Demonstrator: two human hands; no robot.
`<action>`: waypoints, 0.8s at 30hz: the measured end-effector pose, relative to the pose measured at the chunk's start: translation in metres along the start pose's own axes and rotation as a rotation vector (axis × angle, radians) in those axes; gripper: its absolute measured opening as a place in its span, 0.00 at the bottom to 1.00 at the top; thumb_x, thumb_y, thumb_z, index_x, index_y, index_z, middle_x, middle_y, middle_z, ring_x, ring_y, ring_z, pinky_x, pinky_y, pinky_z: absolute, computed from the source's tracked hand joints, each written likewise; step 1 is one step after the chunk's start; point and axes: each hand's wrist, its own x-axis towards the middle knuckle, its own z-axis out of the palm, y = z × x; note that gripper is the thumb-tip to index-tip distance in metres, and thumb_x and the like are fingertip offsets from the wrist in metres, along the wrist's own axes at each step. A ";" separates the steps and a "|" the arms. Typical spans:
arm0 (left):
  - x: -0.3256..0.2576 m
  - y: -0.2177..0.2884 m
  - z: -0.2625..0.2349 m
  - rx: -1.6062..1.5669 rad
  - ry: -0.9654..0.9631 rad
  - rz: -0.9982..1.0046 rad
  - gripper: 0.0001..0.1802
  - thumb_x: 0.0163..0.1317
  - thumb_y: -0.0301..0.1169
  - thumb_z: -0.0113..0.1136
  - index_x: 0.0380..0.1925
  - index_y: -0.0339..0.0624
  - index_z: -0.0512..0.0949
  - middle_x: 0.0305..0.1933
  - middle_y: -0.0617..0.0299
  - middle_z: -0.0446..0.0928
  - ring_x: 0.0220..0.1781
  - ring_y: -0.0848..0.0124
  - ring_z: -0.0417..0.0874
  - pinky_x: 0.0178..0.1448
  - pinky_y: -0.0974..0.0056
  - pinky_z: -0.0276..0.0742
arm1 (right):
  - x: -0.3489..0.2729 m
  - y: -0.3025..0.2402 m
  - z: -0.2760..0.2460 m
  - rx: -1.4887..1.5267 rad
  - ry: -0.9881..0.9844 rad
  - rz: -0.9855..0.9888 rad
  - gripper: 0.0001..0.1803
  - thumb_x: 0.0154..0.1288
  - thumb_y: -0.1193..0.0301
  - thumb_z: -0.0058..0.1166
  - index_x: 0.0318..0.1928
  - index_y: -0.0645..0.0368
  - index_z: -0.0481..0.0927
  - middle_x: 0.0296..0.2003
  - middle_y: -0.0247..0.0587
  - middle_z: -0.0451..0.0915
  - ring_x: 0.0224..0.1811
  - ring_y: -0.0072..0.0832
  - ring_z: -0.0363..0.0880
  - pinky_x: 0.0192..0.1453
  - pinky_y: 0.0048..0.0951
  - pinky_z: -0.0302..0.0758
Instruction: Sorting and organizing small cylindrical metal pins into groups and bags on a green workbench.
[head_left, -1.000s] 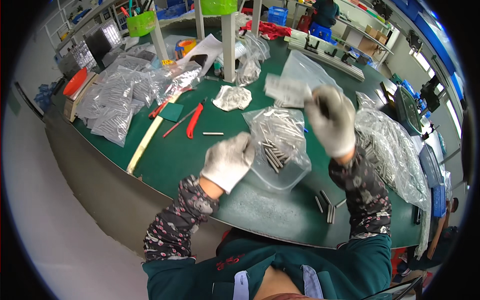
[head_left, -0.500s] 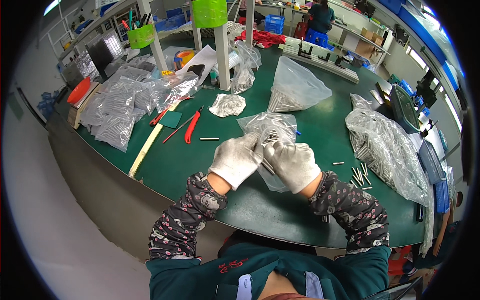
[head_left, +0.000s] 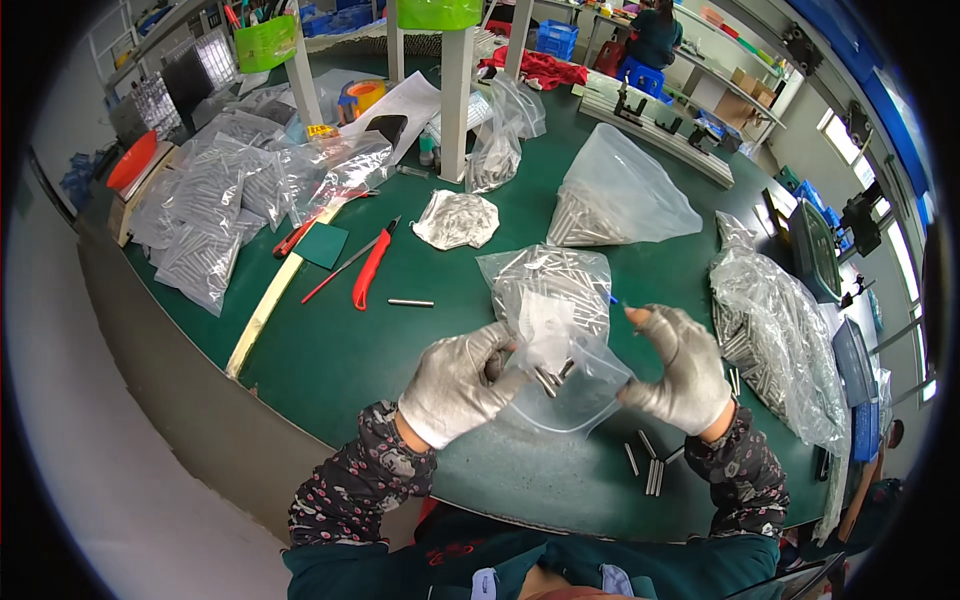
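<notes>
Green table (head_left: 330,350): one, round-edged; its far side is crowded and its right rim is cut off by the picture's dark border.

Large clear bags of metal rods: one heap at the right (head_left: 775,335), one tent-shaped bag (head_left: 615,200) at the back, one stack at the left (head_left: 215,215); how many bags make up the stack cannot be made out.

Clear plastic bag (head_left: 555,320): one, held above the near edge of the table between both hands. Its long axis runs away from the person, the open mouth toward the chest. It holds many short metal rods, too overlapped to count; a few show dark near the mouth.

Left hand (head_left: 462,380): gloved, fingers closed on the bag's left mouth edge.

Right hand (head_left: 682,370): gloved, pinching the bag's right edge, index finger raised and free.

Red-handled cutter (head_left: 372,268): one, lying lengthwise away from the person.

Loose rods (head_left: 652,468): about four, on the table just below the right hand.

Single rod (head_left: 411,302): one, lying crosswise.
</notes>
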 end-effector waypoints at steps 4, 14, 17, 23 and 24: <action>-0.002 -0.008 -0.005 0.198 -0.112 0.063 0.21 0.43 0.35 0.65 0.37 0.39 0.71 0.17 0.62 0.72 0.17 0.67 0.74 0.23 0.65 0.70 | 0.004 0.021 0.011 0.146 -0.251 0.013 0.50 0.41 0.36 0.53 0.55 0.63 0.62 0.48 0.54 0.68 0.43 0.44 0.72 0.47 0.34 0.69; -0.015 -0.032 -0.001 0.312 -0.219 -0.023 0.34 0.47 0.37 0.60 0.54 0.39 0.61 0.14 0.62 0.71 0.16 0.65 0.74 0.23 0.62 0.71 | 0.154 0.056 0.076 0.786 0.057 0.528 0.36 0.50 0.61 0.55 0.56 0.68 0.59 0.43 0.47 0.73 0.38 0.29 0.74 0.33 0.25 0.73; -0.015 -0.034 0.003 0.304 -0.180 0.084 0.36 0.47 0.37 0.60 0.56 0.38 0.60 0.13 0.63 0.70 0.14 0.66 0.73 0.22 0.63 0.71 | 0.213 0.074 0.105 0.717 0.086 0.705 0.42 0.47 0.60 0.61 0.57 0.69 0.55 0.44 0.48 0.71 0.34 0.28 0.73 0.28 0.24 0.72; -0.013 -0.028 0.007 0.430 -0.132 0.197 0.35 0.46 0.34 0.58 0.57 0.41 0.61 0.12 0.60 0.67 0.13 0.67 0.72 0.18 0.64 0.68 | 0.295 0.149 0.179 0.589 0.196 0.854 0.25 0.42 0.58 0.66 0.33 0.64 0.73 0.17 0.36 0.69 0.13 0.24 0.64 0.17 0.27 0.64; -0.010 -0.025 0.011 0.381 -0.135 0.253 0.32 0.48 0.34 0.57 0.55 0.38 0.63 0.11 0.60 0.67 0.12 0.67 0.72 0.16 0.63 0.69 | 0.298 0.185 0.200 0.655 0.395 0.816 0.18 0.47 0.60 0.63 0.28 0.63 0.75 0.14 0.36 0.68 0.13 0.25 0.65 0.16 0.28 0.63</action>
